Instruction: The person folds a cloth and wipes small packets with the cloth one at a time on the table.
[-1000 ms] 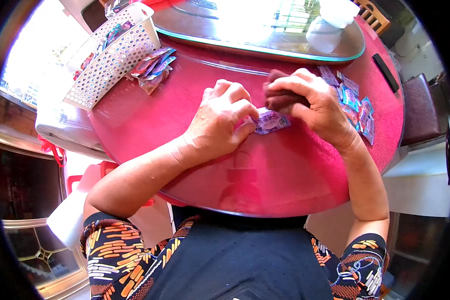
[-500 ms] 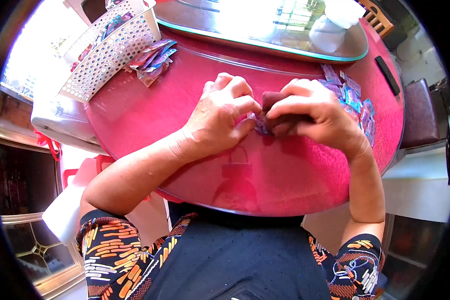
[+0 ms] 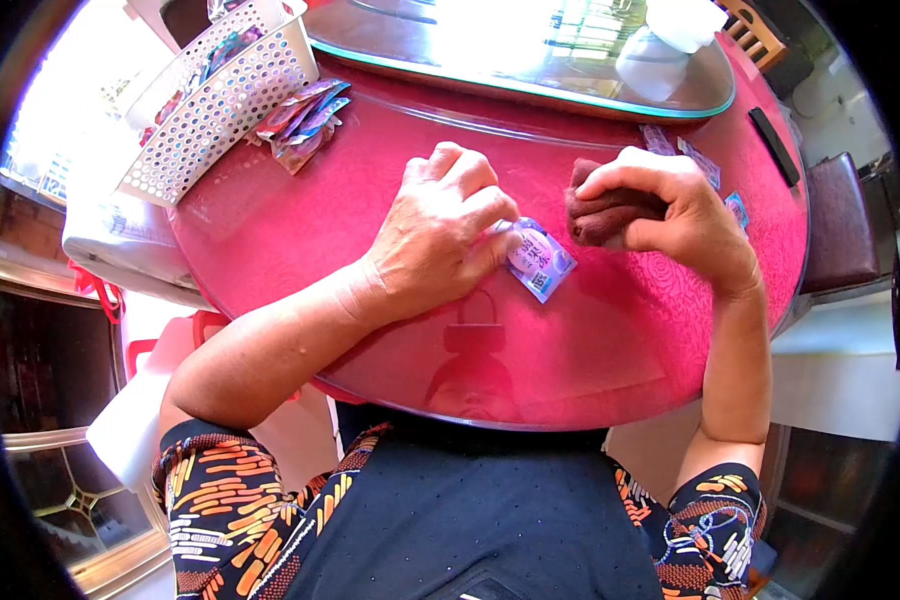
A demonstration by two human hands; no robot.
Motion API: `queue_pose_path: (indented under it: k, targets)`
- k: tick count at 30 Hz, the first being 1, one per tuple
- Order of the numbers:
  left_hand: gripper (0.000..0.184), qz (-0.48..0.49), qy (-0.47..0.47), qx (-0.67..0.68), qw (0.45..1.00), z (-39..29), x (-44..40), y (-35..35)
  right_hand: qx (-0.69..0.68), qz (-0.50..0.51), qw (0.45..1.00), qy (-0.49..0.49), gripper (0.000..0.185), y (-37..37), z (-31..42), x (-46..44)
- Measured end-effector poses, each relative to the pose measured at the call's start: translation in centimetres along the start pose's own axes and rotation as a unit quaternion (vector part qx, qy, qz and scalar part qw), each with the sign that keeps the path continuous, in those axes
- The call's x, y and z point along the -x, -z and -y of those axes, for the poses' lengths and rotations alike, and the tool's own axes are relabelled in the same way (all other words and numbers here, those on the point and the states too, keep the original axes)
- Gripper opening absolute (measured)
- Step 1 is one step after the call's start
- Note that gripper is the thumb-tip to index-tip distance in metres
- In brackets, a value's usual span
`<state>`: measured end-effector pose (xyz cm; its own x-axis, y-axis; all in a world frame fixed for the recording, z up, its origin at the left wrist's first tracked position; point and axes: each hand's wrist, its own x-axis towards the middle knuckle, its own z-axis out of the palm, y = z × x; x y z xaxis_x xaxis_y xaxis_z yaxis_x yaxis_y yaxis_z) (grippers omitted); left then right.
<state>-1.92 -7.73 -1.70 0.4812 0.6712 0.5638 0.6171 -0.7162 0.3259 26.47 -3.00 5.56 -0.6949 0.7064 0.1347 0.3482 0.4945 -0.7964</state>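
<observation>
A small purple sachet (image 3: pixel 541 262) with white print is pinched at its upper left corner by my left hand (image 3: pixel 440 225), over the red table. To the right of it, my right hand (image 3: pixel 675 210) grips a folded dark brown cloth (image 3: pixel 610 208), apart from the sachet. My right fingers curl round the cloth from above and below. Behind my right hand, several more sachets (image 3: pixel 702 160) lie on the table, partly hidden by the hand.
A white perforated basket (image 3: pixel 230 125) holding colourful packets stands at the far left, with a pile of packets (image 3: pixel 300 120) beside it. A glass turntable (image 3: pixel 530 85) occupies the back of the red table (image 3: pixel 570 365). A black bar-shaped object (image 3: pixel 773 148) lies near the right edge.
My right hand with the brown cloth has moved right and slightly up, away from the sachet, leaving its printed face in view. My left hand has stayed nearly in place.
</observation>
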Motion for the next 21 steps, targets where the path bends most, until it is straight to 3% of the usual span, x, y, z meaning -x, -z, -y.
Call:
queue_pose_path:
  k: [2,5,8,10,13,17,18,21]
  targets:
    - [0.020,0.015,-0.017,0.012,1.000,-0.3,0.0,0.8,0.138,-0.005,0.987,0.076,0.042,-0.5,-0.4,-0.1]
    - [0.020,0.027,-0.047,-0.006,0.999,-0.3,-0.1,0.6,0.150,0.050,0.986,0.051,0.043,-0.8,0.4,-0.1]
    - [0.023,0.017,-0.061,-0.073,0.995,0.4,0.1,-0.2,0.105,0.122,0.985,0.056,0.044,-0.9,1.3,0.1]
    - [0.024,0.021,-0.052,-0.056,0.997,0.3,0.1,-0.2,0.041,0.182,0.981,0.047,0.044,-0.9,1.7,0.2]
    - [0.024,0.029,-0.013,0.006,0.999,0.3,-0.1,0.3,-0.078,0.193,0.978,0.023,0.043,-0.4,1.3,0.2]
    - [0.024,0.070,-0.039,0.038,0.996,0.2,-0.2,1.4,-0.164,0.062,0.984,-0.014,0.044,0.0,0.8,0.5]
    - [0.023,0.092,-0.051,0.025,0.994,0.0,0.0,1.4,-0.076,0.031,0.996,0.045,0.043,0.0,0.5,0.3]
    - [0.024,0.067,-0.084,0.014,0.994,0.0,0.1,0.9,-0.040,0.004,0.997,0.069,0.043,-0.5,0.6,0.1]
